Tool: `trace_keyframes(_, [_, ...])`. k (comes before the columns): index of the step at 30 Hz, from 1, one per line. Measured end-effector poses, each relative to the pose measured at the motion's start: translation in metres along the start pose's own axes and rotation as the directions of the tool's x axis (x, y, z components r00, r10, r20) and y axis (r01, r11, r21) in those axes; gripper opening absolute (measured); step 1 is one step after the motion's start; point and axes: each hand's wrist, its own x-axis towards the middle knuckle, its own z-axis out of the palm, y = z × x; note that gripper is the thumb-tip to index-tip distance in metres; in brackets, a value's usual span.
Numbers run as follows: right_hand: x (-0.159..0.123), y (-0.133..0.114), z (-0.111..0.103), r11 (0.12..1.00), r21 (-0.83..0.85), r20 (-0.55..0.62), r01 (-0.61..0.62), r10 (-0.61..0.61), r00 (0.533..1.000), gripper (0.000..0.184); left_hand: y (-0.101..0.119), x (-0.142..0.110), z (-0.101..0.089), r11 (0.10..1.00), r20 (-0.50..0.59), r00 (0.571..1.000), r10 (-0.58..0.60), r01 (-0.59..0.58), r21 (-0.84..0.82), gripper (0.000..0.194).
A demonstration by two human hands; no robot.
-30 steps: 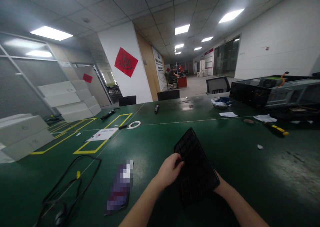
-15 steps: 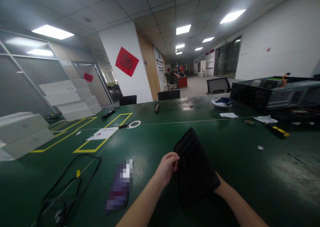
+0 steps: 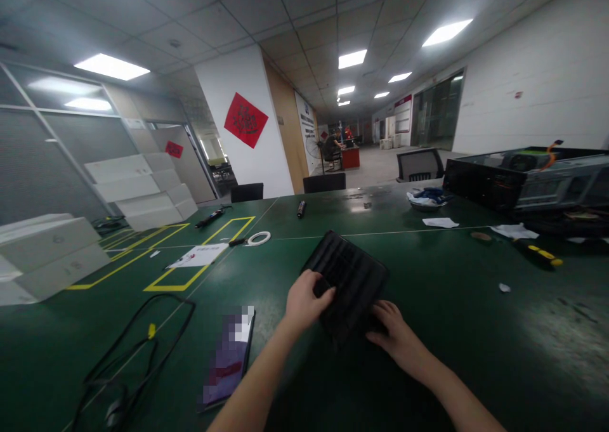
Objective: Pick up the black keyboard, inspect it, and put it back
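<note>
A black ribbed plastic tray (image 3: 347, 276) lies low over the green table (image 3: 451, 330), in front of me. My left hand (image 3: 304, 302) grips its near left edge, thumb on top. My right hand (image 3: 394, 333) holds the near right corner, fingers curled against its edge. Both forearms reach in from the bottom of the view.
A flat dark object (image 3: 228, 359) lies left of my arms, beside a coiled black cable (image 3: 137, 349). White boxes (image 3: 45, 254) stand at far left. An open computer chassis (image 3: 523, 178) and a yellow-handled screwdriver (image 3: 542, 252) are at right. A person sits far down the corridor.
The tray has turned and dropped flatter, showing its ribbed face, and shifted left and away from me. My right hand came out from under it to its near corner.
</note>
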Motion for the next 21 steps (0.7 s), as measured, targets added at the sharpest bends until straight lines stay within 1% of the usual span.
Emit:
trace_keyframes(1, [-0.001, -0.004, -0.002, 0.997, -0.075, 0.031, 0.002, 0.000, 1.000, 0.046, -0.013, 0.012, -0.006, 0.992, -0.039, 0.994, -0.105, 0.108, 0.066, 0.037])
trace_keyframes(3, [-0.004, -0.010, -0.004, 0.982, -0.191, 0.071, -0.008, 0.022, 0.997, 0.045, -0.045, 0.036, -0.019, 0.926, -0.084, 0.951, -0.298, 0.309, 0.217, 0.044])
trace_keyframes(5, [-0.006, -0.013, -0.005, 0.975, -0.218, 0.079, -0.033, 0.052, 0.996, 0.045, -0.078, 0.053, -0.029, 0.824, -0.117, 0.891, -0.438, 0.450, 0.344, 0.052])
trace_keyframes(7, [-0.006, -0.013, -0.004, 0.974, -0.220, 0.079, -0.046, 0.064, 0.995, 0.045, -0.105, 0.061, -0.034, 0.737, -0.120, 0.833, -0.540, 0.537, 0.410, 0.054])
trace_keyframes(8, [-0.006, -0.013, -0.003, 0.973, -0.224, 0.083, -0.050, 0.070, 0.994, 0.045, -0.116, 0.062, -0.034, 0.713, -0.116, 0.813, -0.571, 0.561, 0.421, 0.052])
trace_keyframes(10, [-0.005, -0.012, -0.002, 0.970, -0.241, 0.093, -0.041, 0.065, 0.994, 0.045, -0.129, 0.060, -0.032, 0.693, -0.108, 0.790, -0.604, 0.587, 0.418, 0.048])
trace_keyframes(13, [-0.006, -0.013, -0.002, 0.969, -0.241, 0.104, -0.048, 0.075, 0.992, 0.045, -0.136, 0.056, -0.030, 0.680, -0.114, 0.771, -0.626, 0.611, 0.405, 0.048])
trace_keyframes(15, [-0.007, -0.013, -0.002, 0.970, -0.237, 0.094, -0.049, 0.073, 0.993, 0.045, -0.138, 0.055, -0.033, 0.678, -0.133, 0.773, -0.621, 0.614, 0.403, 0.049])
trace_keyframes(17, [-0.008, -0.014, -0.002, 0.973, -0.225, 0.082, -0.057, 0.077, 0.994, 0.045, -0.141, 0.054, -0.043, 0.683, -0.141, 0.777, -0.614, 0.612, 0.399, 0.042])
trace_keyframes(19, [-0.009, -0.018, -0.004, 0.975, -0.210, 0.058, -0.073, 0.087, 0.994, 0.046, -0.148, 0.049, -0.057, 0.684, -0.122, 0.771, -0.625, 0.617, 0.390, 0.034])
trace_keyframes(21, [-0.011, -0.026, -0.009, 0.970, -0.224, -0.002, -0.089, 0.091, 0.996, 0.047, -0.159, 0.039, -0.072, 0.685, -0.092, 0.763, -0.640, 0.620, 0.383, 0.031])
